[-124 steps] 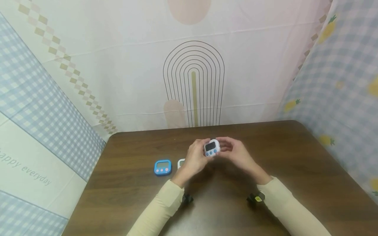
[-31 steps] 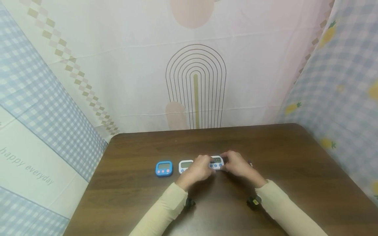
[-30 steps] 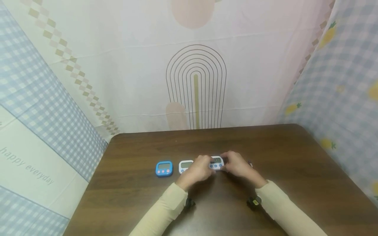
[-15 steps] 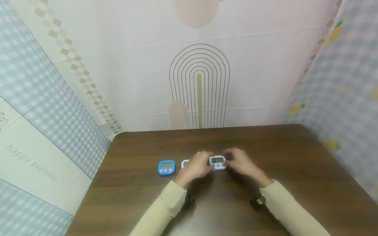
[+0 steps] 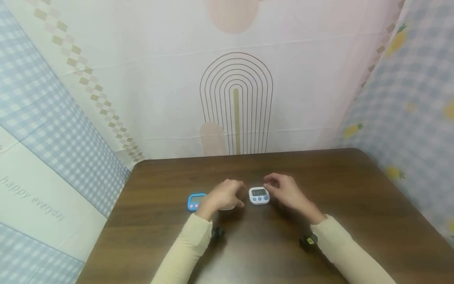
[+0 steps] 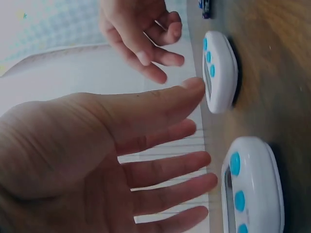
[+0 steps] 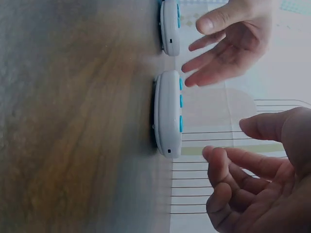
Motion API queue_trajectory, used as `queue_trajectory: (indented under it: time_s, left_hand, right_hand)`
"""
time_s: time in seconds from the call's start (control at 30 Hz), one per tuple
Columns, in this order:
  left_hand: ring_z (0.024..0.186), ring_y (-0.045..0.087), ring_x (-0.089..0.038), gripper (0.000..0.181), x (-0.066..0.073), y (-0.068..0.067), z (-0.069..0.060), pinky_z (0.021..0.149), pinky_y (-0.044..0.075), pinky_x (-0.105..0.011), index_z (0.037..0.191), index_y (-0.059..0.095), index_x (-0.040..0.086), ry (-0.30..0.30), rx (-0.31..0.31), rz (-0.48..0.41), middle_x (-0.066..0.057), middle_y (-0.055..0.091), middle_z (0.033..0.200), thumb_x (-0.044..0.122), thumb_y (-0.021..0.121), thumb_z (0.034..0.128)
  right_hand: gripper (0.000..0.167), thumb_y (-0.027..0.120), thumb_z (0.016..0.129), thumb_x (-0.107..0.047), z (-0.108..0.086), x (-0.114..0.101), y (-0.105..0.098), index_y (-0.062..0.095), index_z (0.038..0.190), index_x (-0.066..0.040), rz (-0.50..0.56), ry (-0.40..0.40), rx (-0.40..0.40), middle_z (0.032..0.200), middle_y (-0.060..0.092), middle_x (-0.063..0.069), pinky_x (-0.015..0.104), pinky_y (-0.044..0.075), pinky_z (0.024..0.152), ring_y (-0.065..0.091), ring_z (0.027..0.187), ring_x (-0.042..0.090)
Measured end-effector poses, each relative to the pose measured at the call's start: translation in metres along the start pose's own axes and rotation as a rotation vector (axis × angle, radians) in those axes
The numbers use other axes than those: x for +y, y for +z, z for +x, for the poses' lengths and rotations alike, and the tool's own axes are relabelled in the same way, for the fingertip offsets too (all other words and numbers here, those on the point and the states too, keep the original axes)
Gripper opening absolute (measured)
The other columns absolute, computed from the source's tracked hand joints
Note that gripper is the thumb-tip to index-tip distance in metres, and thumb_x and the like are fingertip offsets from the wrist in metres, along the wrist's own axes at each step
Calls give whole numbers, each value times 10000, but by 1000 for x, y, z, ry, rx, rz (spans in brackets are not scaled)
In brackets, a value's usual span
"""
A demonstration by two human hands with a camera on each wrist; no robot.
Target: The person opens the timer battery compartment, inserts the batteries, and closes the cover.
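Note:
A white digital timer point(image 5: 259, 195) with blue buttons lies face up on the table, digits on its display. My right hand point(image 5: 288, 193) hovers just right of it, fingers loosely bent and holding nothing; the right wrist view shows a gap between that hand point(image 7: 262, 179) and the timer point(image 7: 168, 114). Over a second white timer point(image 6: 255, 187) hangs my left hand point(image 5: 224, 195), fingers spread and holding nothing. In the head view that hand hides most of the second timer point(image 5: 227, 208). Farther left lies a blue timer point(image 5: 196, 201) with pink buttons, partly covered by the left hand and wrist.
The timers stand in a row on a brown wooden table point(image 5: 269, 252). A small dark blue object point(image 6: 206, 8), cut off by the frame, lies beyond the right timer in the left wrist view. Patterned cloth point(image 5: 170, 90) hangs behind the table and on both sides.
Both hands carried the right timer at first, then set it on the table. They have since let go: the left hand moved left over the second timer, the right hand slightly away.

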State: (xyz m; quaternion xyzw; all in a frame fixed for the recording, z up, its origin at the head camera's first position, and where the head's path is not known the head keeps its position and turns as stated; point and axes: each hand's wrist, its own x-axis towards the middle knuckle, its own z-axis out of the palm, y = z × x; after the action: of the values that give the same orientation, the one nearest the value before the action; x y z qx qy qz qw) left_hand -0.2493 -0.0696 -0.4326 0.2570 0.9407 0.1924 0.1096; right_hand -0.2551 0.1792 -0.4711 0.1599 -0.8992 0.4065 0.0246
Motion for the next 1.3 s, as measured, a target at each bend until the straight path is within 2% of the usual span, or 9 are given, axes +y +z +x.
queue_trajectory:
  time_s: [0.17,0.27,0.4,0.5,0.77,1.0,1.13,1.3]
  left_hand:
    - [1189,690,-281,608,-4,1,0,1011,573,-461,1380,668,102,-45,6,60,-88,736,1279,236,910,839]
    - [1147,703,-283,662,-5,2,1,988,585,-460,1396,653,86,-56,0,84,-86,748,1200,240,930,815]
    - [1028,722,-268,614,-6,4,0,917,612,-441,1281,700,58,-80,-12,127,-74,756,1087,226,971,756]
    - [1002,714,-258,557,-6,5,0,900,614,-433,1191,724,64,-99,-19,147,-79,755,1109,210,990,724]
    - [1079,655,-294,566,-5,9,-2,940,592,-452,1174,749,93,-143,-33,163,-104,698,1178,197,1009,683]
    - [1074,644,-321,523,-5,9,-2,911,593,-471,1154,751,104,-143,-22,191,-123,692,1163,132,991,690]
    - [1082,648,-333,501,-6,9,-2,899,595,-488,1136,754,113,-149,-13,208,-128,692,1166,159,987,695]
    - [1061,650,-311,531,-6,8,-1,890,597,-481,1188,739,95,-155,-8,200,-125,690,1165,210,975,727]
  right_hand:
    - [299,734,990,-160,0,-4,-1,723,1234,12,4,-29,20,1064,774,103,393,594,829,708,926,211]
    - [298,732,987,-155,-1,-5,-2,723,1227,21,1,-37,29,1053,773,107,400,596,826,708,924,217]
    - [295,735,985,-150,0,-5,-2,726,1222,25,-3,-39,35,1044,772,108,383,590,809,702,910,212]
    - [296,736,988,-159,1,-5,-2,728,1227,15,-7,-32,31,1043,772,98,369,581,803,695,905,203]
    - [295,729,997,-170,-1,-4,-1,726,1235,4,-9,-25,17,1051,770,92,381,584,808,694,914,202]
    - [295,726,998,-166,-1,-6,-1,723,1236,9,7,-23,14,1056,772,99,388,593,820,704,928,210]
    - [290,724,997,-159,-1,-6,-2,724,1231,13,8,-28,20,1047,773,97,379,591,814,705,920,207]
    - [285,723,997,-155,-1,-6,-3,725,1228,12,13,-26,22,1045,771,96,367,586,800,697,910,203]
